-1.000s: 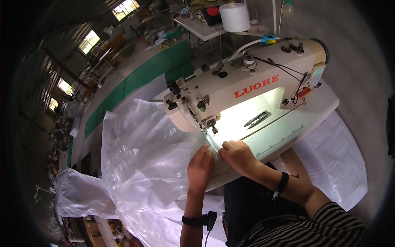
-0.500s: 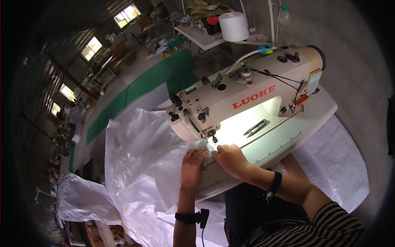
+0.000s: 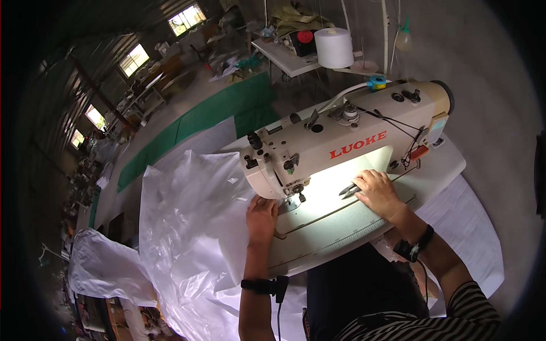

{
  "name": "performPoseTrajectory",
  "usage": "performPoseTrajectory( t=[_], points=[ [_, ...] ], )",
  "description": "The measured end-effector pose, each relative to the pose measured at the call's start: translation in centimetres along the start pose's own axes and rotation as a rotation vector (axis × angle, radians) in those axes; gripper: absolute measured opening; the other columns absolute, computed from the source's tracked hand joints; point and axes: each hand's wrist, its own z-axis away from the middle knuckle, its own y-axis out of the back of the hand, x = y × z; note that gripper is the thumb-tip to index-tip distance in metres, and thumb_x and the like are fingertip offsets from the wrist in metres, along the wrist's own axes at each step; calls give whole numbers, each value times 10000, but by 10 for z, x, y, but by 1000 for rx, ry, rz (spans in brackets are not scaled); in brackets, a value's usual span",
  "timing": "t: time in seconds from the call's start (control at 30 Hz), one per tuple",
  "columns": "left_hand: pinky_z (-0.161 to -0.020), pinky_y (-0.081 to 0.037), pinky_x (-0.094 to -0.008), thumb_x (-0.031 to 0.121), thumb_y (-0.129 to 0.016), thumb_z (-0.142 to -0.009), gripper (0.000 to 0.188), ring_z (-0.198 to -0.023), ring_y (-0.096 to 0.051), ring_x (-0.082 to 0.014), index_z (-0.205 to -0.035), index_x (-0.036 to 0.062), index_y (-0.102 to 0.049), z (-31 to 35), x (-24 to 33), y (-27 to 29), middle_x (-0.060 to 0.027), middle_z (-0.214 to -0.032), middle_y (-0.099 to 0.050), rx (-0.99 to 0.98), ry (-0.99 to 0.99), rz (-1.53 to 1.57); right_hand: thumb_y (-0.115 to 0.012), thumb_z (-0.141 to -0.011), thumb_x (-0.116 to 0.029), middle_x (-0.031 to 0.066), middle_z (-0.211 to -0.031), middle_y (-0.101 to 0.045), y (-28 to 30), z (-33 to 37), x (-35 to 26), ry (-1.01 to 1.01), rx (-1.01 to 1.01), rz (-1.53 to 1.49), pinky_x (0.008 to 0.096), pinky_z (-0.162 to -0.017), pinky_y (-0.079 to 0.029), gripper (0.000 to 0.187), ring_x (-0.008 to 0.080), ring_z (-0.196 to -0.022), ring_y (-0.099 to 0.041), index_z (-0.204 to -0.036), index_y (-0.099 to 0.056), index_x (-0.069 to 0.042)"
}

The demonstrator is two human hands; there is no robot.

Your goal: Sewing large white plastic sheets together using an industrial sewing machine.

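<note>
A white sewing machine [image 3: 364,128] stands in front of me, its lamp lighting the bed [image 3: 318,219] under the arm. My left hand [image 3: 262,219] is left of the needle and presser foot [image 3: 300,196], with its fingers closed at the edge of a shiny white plastic sheet [image 3: 193,210]; the fingertips are partly hidden by the machine head. Over on the bed, under the arm, my right hand [image 3: 375,190] has its fingers closed round the handle end of dark thread snips [image 3: 348,191]. The blades point left, toward the needle.
A white thread cone [image 3: 334,48] stands behind the machine by a small side table [image 3: 284,59]. Green cloth [image 3: 193,122] lies on the floor at the far left. More white sheeting [image 3: 463,227] hangs at the right. A small bottle [image 3: 403,40] hangs at the back.
My right hand has left the needle area and moved right to the thread snips. My left hand stays by the needle at the sheet's edge. The whole view has shifted slightly.
</note>
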Motion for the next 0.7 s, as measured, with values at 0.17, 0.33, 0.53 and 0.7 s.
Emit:
performPoseTrajectory(
  t=[0.17, 0.33, 0.53, 0.7],
  points=[
    [-940, -487, -413, 154, -684, -843, 200, -1144, -591, -264, -1035, 110, -713, -1, 0, 2, -69, -1098, -702, 9, 62, -95, -615, -927, -194, 81, -1101, -607, -27, -5, 10, 2, -23, -56, 355, -891, -496, 222, 217, -1021, -603, -1107, -610, -63],
    [-981, -476, -399, 123, -660, -853, 261, -1119, -583, -320, -1110, 99, -696, 16, -2, 20, -77, -1209, -672, 26, 186, -28, -524, -978, -212, 191, -958, -660, -5, -8, -41, -120, -214, -765, 425, -823, -523, 261, 350, -900, -661, -1138, -571, -11],
    [-927, -505, -411, 117, -664, -854, 273, -1090, -600, -325, -1125, 96, -672, 46, -3, 37, -70, -1179, -682, 39, 262, -98, -576, -961, -265, 158, -868, -672, -10, -17, -90, 17, -204, -634, 433, -733, -534, 270, 351, -827, -666, -1110, -530, -45],
    [-893, -517, -422, 116, -650, -867, 216, -1058, -617, -333, -1079, 72, -660, 67, 8, 51, -82, -1153, -692, 76, 320, -118, -588, -925, -203, 147, -841, -666, -19, -33, -117, 37, -210, -540, 451, -650, -545, 198, 364, -748, -670, -1031, -549, -41]
  ],
)
